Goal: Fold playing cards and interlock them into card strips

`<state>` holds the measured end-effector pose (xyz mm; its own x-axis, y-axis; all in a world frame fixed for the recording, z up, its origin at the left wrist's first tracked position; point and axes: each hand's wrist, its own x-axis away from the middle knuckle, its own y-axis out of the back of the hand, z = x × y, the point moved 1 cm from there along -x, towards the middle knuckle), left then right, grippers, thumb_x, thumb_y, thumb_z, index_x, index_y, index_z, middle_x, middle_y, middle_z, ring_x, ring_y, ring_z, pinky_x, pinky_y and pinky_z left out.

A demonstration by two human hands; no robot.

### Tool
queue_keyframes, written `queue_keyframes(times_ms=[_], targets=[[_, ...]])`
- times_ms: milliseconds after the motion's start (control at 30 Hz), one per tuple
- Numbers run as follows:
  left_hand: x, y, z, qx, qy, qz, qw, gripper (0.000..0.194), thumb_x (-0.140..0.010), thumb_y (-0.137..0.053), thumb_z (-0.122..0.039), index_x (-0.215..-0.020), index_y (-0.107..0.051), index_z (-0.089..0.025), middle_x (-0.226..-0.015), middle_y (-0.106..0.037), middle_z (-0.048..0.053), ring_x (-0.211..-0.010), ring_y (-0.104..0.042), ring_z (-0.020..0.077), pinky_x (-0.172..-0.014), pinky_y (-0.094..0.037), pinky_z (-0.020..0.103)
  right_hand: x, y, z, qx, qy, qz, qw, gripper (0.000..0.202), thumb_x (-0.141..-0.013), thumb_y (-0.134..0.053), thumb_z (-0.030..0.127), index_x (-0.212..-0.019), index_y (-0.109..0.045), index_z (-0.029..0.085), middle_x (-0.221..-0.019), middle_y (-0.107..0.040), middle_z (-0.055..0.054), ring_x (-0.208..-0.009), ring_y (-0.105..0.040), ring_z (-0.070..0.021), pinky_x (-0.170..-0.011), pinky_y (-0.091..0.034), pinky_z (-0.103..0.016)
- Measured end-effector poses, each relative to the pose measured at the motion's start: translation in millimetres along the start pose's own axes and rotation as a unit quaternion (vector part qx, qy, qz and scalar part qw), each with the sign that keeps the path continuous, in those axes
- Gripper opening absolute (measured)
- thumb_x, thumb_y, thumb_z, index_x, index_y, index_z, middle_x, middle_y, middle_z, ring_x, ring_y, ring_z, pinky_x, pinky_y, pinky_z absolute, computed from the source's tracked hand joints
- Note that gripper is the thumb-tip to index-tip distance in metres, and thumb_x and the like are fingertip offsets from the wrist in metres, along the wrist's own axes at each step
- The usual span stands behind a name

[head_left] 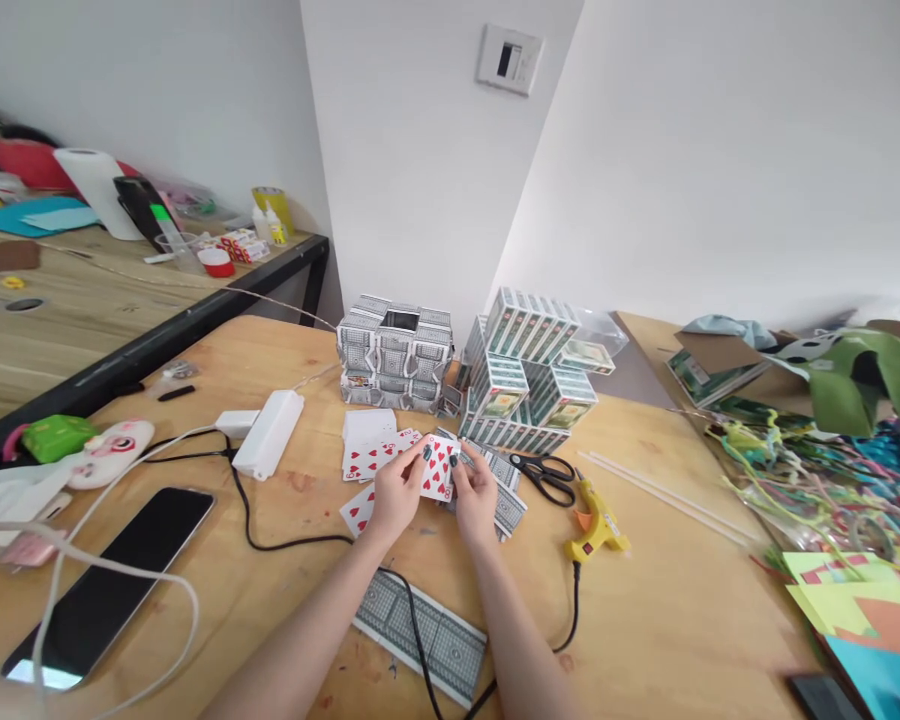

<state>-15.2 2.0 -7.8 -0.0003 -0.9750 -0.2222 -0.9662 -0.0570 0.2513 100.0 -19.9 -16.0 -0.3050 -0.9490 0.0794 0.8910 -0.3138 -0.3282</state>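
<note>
Between my two hands is an eight of hearts playing card (439, 472), held face up above the table. My left hand (397, 492) pinches its left side, and my right hand (474, 490) grips its right edge. Loose face-up cards (367, 458) lie just left of my hands. Patterned card backs (510, 505) spread out at the right, partly hidden by my right hand. A strip of joined cards (427, 640), back side up, lies below my forearms with a black cable across it. Behind my hands stands a box-like structure built of cards (395, 355).
Stacked card boxes (529, 380) stand at the back right. Black scissors (547, 478), a yellow glue gun (596, 525) and clear glue sticks (667, 498) lie to the right. A white power strip (270, 435), cables and a phone (112, 590) occupy the left. Craft scraps (832, 480) fill the right edge.
</note>
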Motion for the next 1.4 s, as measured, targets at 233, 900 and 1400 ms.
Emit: queue_keyframes(times_ms=[233, 900, 1400], targets=[[6.2, 4.3, 0.2, -0.02, -0.013, 0.035, 0.999, 0.039, -0.082, -0.044, -0.028, -0.118, -0.055, -0.016, -0.108, -0.064, 0.009, -0.083, -0.061, 0.0183, -0.075, -0.05, 0.031, 8.3, 2.5, -1.8, 0.029, 0.012, -0.025, 0.999, 0.047, -0.072, -0.061, 0.04, -0.112, -0.052, 0.018, -0.064, -0.062, 0.0, -0.05, -0.053, -0.013, -0.049, -0.045, -0.026], [11.6, 3.0, 4.9, 0.001, 0.01, 0.043, 0.999, 0.039, -0.082, -0.044, -0.029, -0.119, -0.053, -0.017, -0.107, -0.063, 0.009, -0.079, -0.061, 0.0161, -0.069, -0.051, 0.027, 11.7, 11.0, -4.8, 0.061, 0.012, -0.018, 0.998, 0.054, -0.071, -0.061, 0.038, -0.12, -0.053, 0.017, -0.1, -0.067, -0.006, -0.085, -0.061, -0.0211, -0.072, -0.05, -0.034], [10.6, 5.0, -5.5, 0.102, 0.066, 0.073, 0.99, 0.038, -0.08, -0.044, -0.025, -0.116, -0.049, -0.016, -0.063, -0.039, -0.004, -0.053, -0.037, 0.009, -0.051, -0.036, 0.021, 14.7, 4.8, 7.1, 0.014, 0.01, 0.038, 0.999, 0.033, -0.071, -0.06, 0.032, -0.099, -0.047, 0.021, -0.047, -0.04, 0.01, -0.039, -0.032, -0.0063, -0.039, -0.025, -0.018]])
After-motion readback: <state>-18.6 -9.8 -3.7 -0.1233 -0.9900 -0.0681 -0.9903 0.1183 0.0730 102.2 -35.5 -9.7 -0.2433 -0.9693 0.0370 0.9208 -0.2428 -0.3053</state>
